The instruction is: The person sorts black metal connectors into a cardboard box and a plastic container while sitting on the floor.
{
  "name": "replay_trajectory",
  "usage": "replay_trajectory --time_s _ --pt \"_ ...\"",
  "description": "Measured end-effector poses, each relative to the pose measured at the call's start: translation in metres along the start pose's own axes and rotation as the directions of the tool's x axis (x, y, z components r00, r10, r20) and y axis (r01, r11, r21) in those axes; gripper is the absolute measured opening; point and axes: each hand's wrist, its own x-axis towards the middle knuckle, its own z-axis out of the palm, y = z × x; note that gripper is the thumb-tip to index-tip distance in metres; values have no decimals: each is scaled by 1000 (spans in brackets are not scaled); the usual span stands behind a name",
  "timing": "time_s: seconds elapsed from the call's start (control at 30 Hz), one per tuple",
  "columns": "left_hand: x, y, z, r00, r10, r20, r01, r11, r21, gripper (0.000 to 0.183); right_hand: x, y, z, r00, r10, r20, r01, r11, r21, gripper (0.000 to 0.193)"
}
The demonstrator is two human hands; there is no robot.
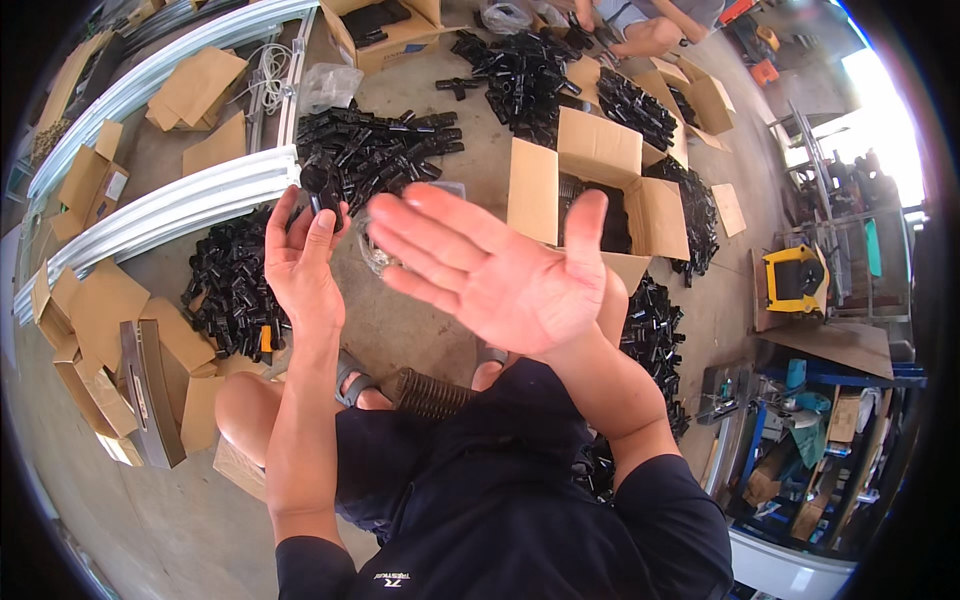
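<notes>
Between the thumb and fingers of my left hand (305,255) is a small black fitting (324,198), held upright near the end of a silver metal rail (230,188). My right hand (500,275) is raised with its palm showing, fingers stretched and thumb spread, and nothing lies in it. Behind the hands is a heap of similar black fittings (390,145). Another heap (235,285) lies left of my left wrist. Partly hidden behind my right fingers is a clear plastic bag (375,255) on the floor.
An opened cardboard box (605,150) with black pieces inside stands beyond my right hand. Flattened cardboard (115,320) lies at the left. A coiled spring (430,393) is between my feet. Another person (645,35) sits at the far side. A yellow-framed lamp (795,280) stands at the right.
</notes>
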Motion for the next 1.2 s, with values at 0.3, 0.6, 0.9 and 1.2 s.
replay_trajectory --time_s 0.3,0.6,0.9,1.2 --pt "-2 4 9 999 -31 23 32 999 -23 51 -157 -73 -35 743 -515 -428 16 653 -758 110" --pt "4 8 7 998 -34 45 34 999 -17 53 -377 79 -5 -501 -25 -865 -708 586 393 90" --pt "-9 22 18 991 -10 130 -36 938 346 79 -154 -100 42 689 -568 -450 -557 -19 -830 40" --pt "-11 5 7 869 85 487 -418 654 631 89 23 -38 -49 977 -21 -210 -205 -328 -922 45"
